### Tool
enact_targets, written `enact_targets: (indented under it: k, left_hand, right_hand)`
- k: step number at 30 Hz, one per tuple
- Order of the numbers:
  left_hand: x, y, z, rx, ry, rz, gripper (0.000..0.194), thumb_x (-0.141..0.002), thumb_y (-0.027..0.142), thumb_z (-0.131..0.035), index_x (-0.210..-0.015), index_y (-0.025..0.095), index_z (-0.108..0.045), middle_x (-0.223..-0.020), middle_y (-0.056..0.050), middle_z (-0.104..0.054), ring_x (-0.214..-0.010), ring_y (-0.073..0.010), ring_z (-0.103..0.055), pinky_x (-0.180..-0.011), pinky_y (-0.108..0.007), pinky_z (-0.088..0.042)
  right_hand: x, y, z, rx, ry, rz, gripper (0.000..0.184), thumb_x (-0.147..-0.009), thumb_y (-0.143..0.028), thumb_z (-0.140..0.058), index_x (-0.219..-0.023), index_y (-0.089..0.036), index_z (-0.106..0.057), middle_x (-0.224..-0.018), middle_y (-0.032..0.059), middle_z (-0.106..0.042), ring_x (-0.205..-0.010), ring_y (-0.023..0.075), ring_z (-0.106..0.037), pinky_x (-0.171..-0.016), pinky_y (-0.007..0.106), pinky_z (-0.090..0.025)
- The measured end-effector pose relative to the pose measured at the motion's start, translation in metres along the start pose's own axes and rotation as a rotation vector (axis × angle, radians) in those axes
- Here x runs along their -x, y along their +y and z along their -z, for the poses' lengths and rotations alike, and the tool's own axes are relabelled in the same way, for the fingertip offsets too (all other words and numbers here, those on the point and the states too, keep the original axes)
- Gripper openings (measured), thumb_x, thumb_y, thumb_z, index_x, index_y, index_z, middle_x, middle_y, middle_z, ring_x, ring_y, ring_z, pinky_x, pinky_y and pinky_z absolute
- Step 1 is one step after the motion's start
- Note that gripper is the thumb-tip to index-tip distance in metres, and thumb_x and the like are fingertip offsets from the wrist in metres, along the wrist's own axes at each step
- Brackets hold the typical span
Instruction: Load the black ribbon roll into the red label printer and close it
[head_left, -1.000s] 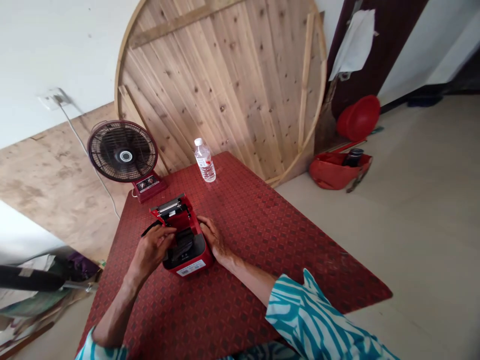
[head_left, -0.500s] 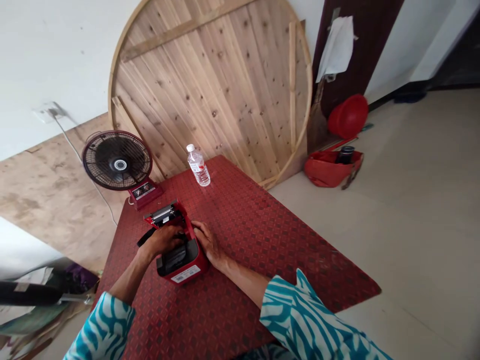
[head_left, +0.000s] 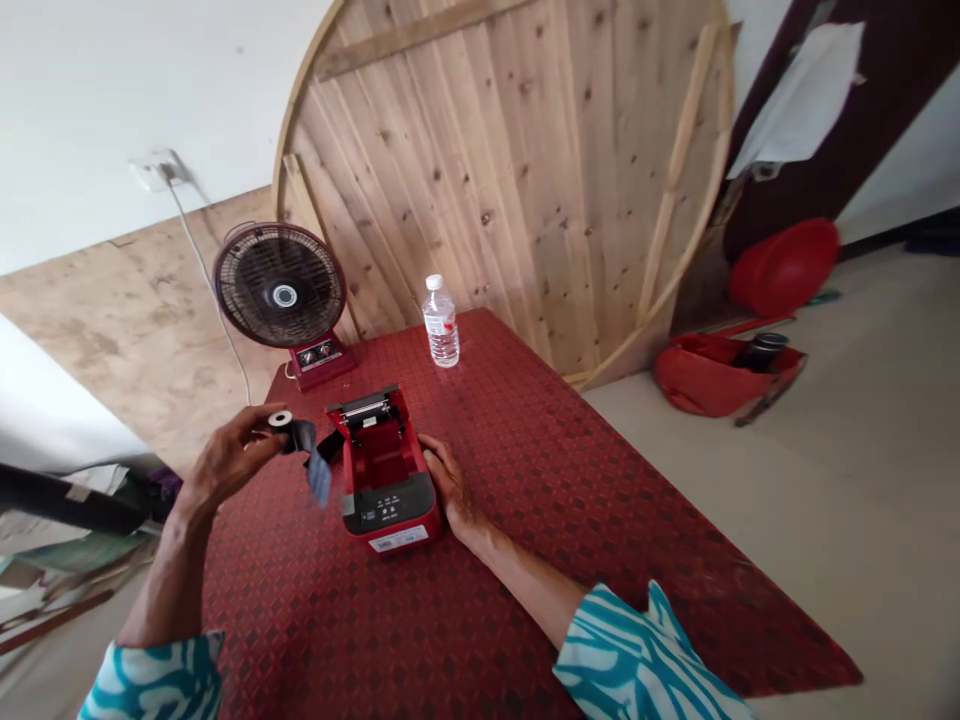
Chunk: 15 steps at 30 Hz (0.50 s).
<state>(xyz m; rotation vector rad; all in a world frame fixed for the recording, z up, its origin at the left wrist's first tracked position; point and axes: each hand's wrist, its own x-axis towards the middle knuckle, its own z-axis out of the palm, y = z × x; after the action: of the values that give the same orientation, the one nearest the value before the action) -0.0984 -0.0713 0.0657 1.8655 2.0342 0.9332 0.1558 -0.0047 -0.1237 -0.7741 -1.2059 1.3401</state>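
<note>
A small red and black label printer (head_left: 390,500) stands on the table with its lid (head_left: 366,410) raised, showing a bare red compartment. My left hand (head_left: 232,452) is up to the left of it, pinching a small dark paper roll (head_left: 280,430) with a white core. A loose dark strip (head_left: 318,478) hangs from the roll. Along the printer's right side lies my right hand (head_left: 450,484), its fingers against the casing and partly hidden. A black strap (head_left: 328,448) shows at the printer's left side.
A dark red fan (head_left: 283,290) and a clear plastic bottle (head_left: 441,325) stand at the back of the patterned red table (head_left: 600,560). A large round wooden board (head_left: 510,170) leans behind. On the floor at right sit a red bag (head_left: 697,380) and a red basin (head_left: 787,265).
My left hand has lifted the dark roll out of the printer and moved left. My right hand stays at the printer's right side. The view has shifted left.
</note>
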Motion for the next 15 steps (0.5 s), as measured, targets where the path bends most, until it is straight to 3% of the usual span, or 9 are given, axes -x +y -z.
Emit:
enact_targets:
  k: [3, 7, 11, 15]
  left_hand:
    - [-0.021, -0.044, 0.001, 0.151, 0.062, 0.110, 0.050, -0.062, 0.045, -0.067, -0.103, 0.017, -0.062, -0.085, -0.004, -0.071, -0.080, -0.0222, -0.068, -0.075, -0.032, -0.052]
    - [-0.048, -0.091, -0.035, 0.171, 0.067, 0.188, 0.040, -0.057, 0.041, -0.066, -0.089, 0.017, -0.061, -0.077, -0.002, -0.069, -0.076, -0.0209, -0.067, -0.070, -0.031, -0.052]
    - [-0.058, -0.116, -0.071, 0.156, -0.004, 0.205, 0.030, -0.056, 0.039, -0.066, -0.076, 0.018, -0.060, -0.066, -0.002, -0.068, -0.067, -0.0222, -0.066, -0.062, -0.031, -0.052]
    - [-0.061, -0.131, -0.072, 0.103, -0.094, 0.187, 0.035, -0.060, 0.042, -0.063, -0.084, 0.017, -0.064, -0.078, -0.006, -0.073, -0.076, -0.0253, -0.069, -0.068, -0.034, -0.054]
  right_hand:
    - [0.001, 0.000, 0.000, 0.001, -0.012, -0.035, 0.039, -0.087, -0.049, -0.048, -0.117, -0.028, -0.061, -0.125, 0.0032, -0.061, -0.119, 0.0231, -0.052, -0.105, 0.041, -0.035]
    - [0.002, 0.000, 0.001, 0.001, -0.016, -0.051, 0.040, -0.087, -0.051, -0.048, -0.118, -0.028, -0.060, -0.125, 0.0035, -0.061, -0.117, 0.0237, -0.053, -0.103, 0.041, -0.038]
    - [0.002, -0.002, 0.002, 0.022, -0.001, -0.046, 0.040, -0.086, -0.051, -0.050, -0.115, -0.028, -0.062, -0.121, 0.0031, -0.063, -0.116, 0.0242, -0.054, -0.102, 0.040, -0.039]
    - [0.003, -0.004, 0.002, 0.035, -0.003, -0.060, 0.040, -0.086, -0.051, -0.049, -0.116, -0.027, -0.062, -0.124, 0.0031, -0.062, -0.116, 0.0242, -0.055, -0.101, 0.039, -0.040]
